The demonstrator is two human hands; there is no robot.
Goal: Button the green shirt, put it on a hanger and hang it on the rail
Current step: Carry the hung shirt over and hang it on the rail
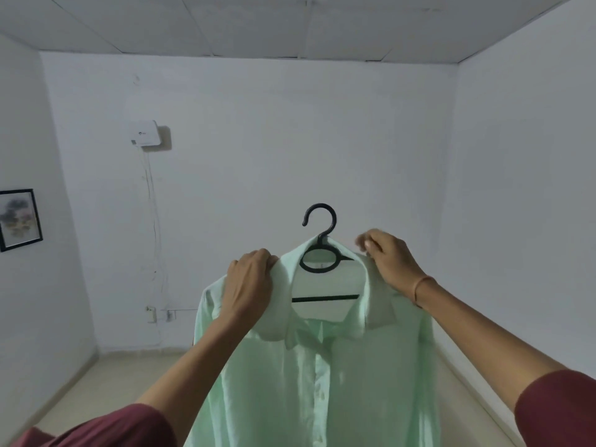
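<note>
Fingers [258, 254] hold the pale green button-front shirt [322, 382] aloft.
Left hand [250, 285] grips its shoulder; right hand [390, 259] pinches the collar just beside the black plastic hanger [323, 241], hook upright, nearer that hand; no rail in view.

A small, plain indoor room is shown, seemingly in a home. It is enclosed by white-painted plaster walls [290, 140] and closed above by a white panelled ceiling [258, 24]. A black-framed picture [20, 219] is hung on the left wall. A white plastic box [145, 133] is mounted on the far wall, and thin cables [154, 214] are led down from it towards white wall sockets [159, 315] near the pale beige floor [106, 379].
</note>
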